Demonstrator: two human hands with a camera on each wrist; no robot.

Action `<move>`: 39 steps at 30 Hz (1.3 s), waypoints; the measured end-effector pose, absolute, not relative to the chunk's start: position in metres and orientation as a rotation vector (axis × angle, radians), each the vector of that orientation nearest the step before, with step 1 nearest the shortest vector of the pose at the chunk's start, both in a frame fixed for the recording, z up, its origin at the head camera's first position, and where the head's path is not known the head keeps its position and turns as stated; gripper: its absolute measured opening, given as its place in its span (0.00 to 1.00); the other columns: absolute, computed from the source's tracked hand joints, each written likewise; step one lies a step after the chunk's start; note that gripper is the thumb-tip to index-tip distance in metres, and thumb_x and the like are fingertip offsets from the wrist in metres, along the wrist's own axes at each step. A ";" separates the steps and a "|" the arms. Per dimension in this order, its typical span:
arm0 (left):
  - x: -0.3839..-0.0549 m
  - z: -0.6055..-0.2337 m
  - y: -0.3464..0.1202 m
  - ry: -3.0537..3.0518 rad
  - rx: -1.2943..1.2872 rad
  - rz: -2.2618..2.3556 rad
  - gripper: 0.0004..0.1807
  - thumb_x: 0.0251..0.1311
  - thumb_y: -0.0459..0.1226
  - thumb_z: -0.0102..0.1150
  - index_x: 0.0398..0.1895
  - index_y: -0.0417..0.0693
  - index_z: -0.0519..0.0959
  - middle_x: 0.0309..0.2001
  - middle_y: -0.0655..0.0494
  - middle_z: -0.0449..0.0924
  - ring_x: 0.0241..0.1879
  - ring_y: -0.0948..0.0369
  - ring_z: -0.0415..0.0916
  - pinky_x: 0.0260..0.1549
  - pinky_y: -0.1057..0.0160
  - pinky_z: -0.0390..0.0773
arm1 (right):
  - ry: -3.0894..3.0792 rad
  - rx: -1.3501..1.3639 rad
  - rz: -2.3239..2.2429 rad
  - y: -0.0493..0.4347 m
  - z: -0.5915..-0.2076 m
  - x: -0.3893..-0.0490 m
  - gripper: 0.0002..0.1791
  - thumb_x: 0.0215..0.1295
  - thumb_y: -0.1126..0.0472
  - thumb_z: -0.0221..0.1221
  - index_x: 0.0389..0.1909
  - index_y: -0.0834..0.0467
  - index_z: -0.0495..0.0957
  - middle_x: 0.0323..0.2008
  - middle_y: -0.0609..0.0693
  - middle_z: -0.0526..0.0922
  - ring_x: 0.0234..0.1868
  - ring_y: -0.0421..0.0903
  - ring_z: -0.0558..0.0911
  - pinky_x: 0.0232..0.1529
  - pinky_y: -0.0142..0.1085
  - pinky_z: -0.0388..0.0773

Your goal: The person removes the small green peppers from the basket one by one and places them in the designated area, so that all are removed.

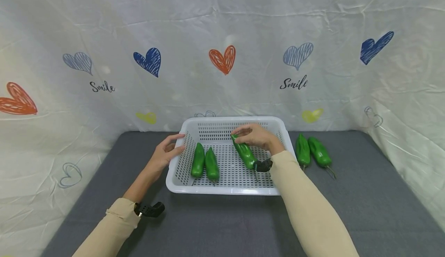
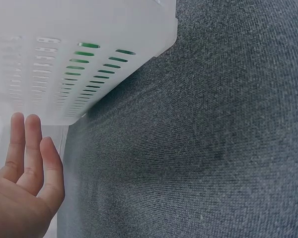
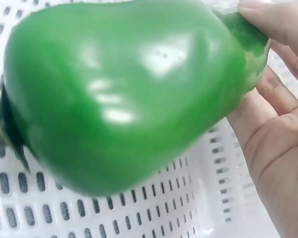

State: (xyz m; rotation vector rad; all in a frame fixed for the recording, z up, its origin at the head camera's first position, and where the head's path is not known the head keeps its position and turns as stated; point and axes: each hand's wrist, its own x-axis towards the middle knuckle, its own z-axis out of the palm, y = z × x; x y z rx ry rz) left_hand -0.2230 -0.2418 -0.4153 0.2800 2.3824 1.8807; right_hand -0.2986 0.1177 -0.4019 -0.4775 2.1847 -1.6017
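Note:
My right hand [image 1: 256, 136] pinches a long green chili pepper [image 1: 245, 154] by its tapered tip, over the inside of a white perforated plastic basket [image 1: 222, 190]. In the right wrist view this pepper [image 3: 124, 94] fills much of the picture, its stem end pointing away from the fingers. Two more green peppers lie side by side in the left half of the basket, one pepper [image 1: 198, 160] close to the left wall and the other pepper [image 1: 211, 165] beside it. With fingers extended, my left hand [image 1: 166, 153] is at the basket's left rim; its fingers [image 2: 34, 153] show near the outer wall.
To the right of the basket, two green peppers, a nearer-in pepper [image 1: 303, 151] and an outer pepper [image 1: 320, 153], lie on the dark grey tabletop [image 1: 222, 226]. A white curtain [image 1: 187, 83] with printed hearts hangs behind. Black straps sit on both wrists.

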 end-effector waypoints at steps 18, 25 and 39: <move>-0.223 -0.414 -0.242 2.403 0.236 1.871 0.30 0.71 0.43 0.62 0.74 0.51 0.66 0.61 0.34 0.72 0.48 0.46 0.80 0.37 0.52 0.84 | 2.052 -0.447 -1.897 0.115 -0.392 -0.301 0.23 0.64 0.69 0.69 0.59 0.68 0.79 0.54 0.60 0.82 0.48 0.52 0.82 0.39 0.43 0.82; -0.225 -0.414 -0.242 2.398 0.243 1.878 0.30 0.71 0.43 0.63 0.73 0.51 0.67 0.61 0.35 0.73 0.48 0.46 0.81 0.37 0.51 0.84 | 2.081 -0.434 -1.908 0.112 -0.384 -0.299 0.23 0.67 0.69 0.66 0.63 0.67 0.77 0.58 0.60 0.80 0.52 0.54 0.81 0.46 0.47 0.81; -0.224 -0.413 -0.241 2.403 0.246 1.880 0.29 0.71 0.42 0.63 0.72 0.51 0.69 0.60 0.35 0.74 0.47 0.47 0.81 0.36 0.53 0.84 | 2.158 -0.530 -1.862 0.122 -0.358 -0.293 0.24 0.68 0.66 0.66 0.64 0.67 0.76 0.60 0.59 0.77 0.58 0.56 0.78 0.58 0.57 0.73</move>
